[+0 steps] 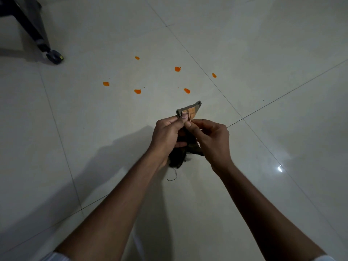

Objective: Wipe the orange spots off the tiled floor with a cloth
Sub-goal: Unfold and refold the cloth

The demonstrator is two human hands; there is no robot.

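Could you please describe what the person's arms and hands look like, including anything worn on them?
Both forearms are bare from wrist to near the elbow. The left hand and right hand wear no gloves, and no rings, watch or bracelets are visible. At the bottom edge of the view, a pale sleeve edge shows on the left arm and another on the right arm.

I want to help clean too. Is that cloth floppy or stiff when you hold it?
Probably floppy: the cloth bunches between the left hand and right hand, and its lower part droops. It looks light, since fingers pinch it up easily. A loose thread dangles, so it may fray.
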